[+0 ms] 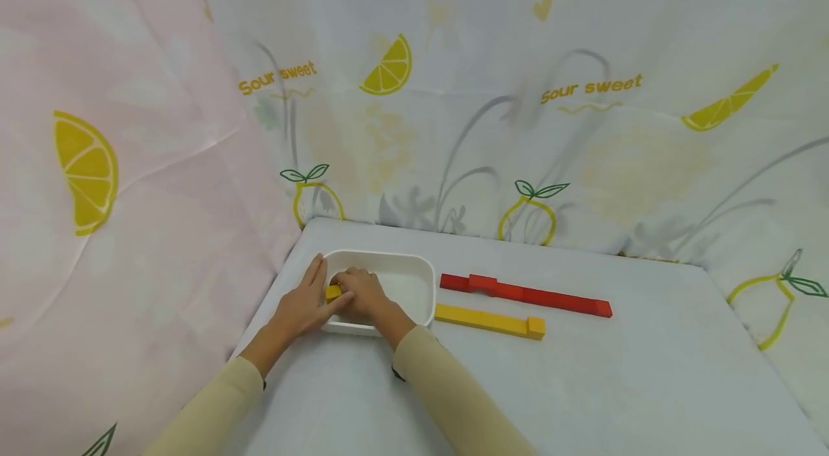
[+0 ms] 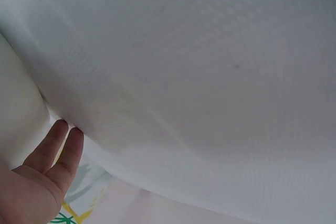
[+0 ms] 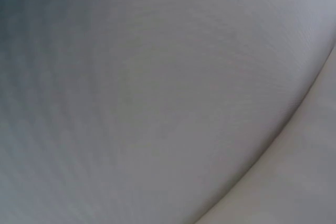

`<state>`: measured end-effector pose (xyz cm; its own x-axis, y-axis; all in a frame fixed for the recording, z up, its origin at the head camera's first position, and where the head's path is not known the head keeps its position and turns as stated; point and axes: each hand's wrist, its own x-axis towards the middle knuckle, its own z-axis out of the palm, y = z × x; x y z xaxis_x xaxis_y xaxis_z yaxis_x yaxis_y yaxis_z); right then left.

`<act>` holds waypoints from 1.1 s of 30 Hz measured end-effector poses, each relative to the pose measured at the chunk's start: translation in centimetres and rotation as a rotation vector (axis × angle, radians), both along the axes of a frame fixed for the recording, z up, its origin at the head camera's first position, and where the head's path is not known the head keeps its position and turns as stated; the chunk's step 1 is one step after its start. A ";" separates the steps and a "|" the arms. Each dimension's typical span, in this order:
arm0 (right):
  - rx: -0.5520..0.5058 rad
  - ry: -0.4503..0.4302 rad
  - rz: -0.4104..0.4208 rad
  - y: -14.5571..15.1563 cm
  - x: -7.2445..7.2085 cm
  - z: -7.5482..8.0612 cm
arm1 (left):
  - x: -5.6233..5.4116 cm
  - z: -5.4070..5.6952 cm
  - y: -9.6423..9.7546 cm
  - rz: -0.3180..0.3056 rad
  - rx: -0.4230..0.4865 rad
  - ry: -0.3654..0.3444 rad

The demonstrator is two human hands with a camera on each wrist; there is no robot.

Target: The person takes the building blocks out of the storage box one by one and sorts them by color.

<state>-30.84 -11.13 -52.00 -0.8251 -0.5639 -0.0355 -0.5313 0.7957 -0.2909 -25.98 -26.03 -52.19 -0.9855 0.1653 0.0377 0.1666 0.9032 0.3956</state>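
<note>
A white plastic tub (image 1: 414,290) stands at the left of the table. My left hand (image 1: 301,308) lies against its left side, fingers straight along the outer wall and thumb reaching over the rim. In the left wrist view, two extended fingers of the left hand (image 2: 50,171) show beside the pale tub wall (image 2: 18,108). Inside the tub, my right hand (image 1: 363,294) curls its fingers onto a small yellow block (image 1: 333,293) near the left end. The left thumb is close to that block; whether it touches is unclear. The right wrist view shows neither hand nor block.
Right of the tub lies a row of yellow blocks (image 1: 482,318), with one block (image 1: 535,328) standing higher at its right end. Behind it runs a longer row of red blocks (image 1: 544,298), one raised red block (image 1: 482,284) near its left. Printed cloth (image 1: 466,132) hangs behind the table.
</note>
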 end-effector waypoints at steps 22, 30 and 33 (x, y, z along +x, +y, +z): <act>-0.283 -0.014 -0.116 0.8 -0.3 -0.7 | 0.0 -0.2 -0.1 0.010 0.006 0.023; -0.381 0.048 -0.155 1.4 -0.2 -0.5 | 0.1 -0.3 -0.1 0.025 0.011 0.017; -0.440 0.052 -0.180 1.5 -0.3 -0.4 | 0.0 -0.1 -0.1 0.020 0.008 0.019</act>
<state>-31.18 -9.68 -52.38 -0.9055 -0.3636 0.2188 -0.4189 0.6837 -0.5975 -25.99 -26.11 -52.34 -0.9878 0.1449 0.0575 0.1558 0.9034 0.3996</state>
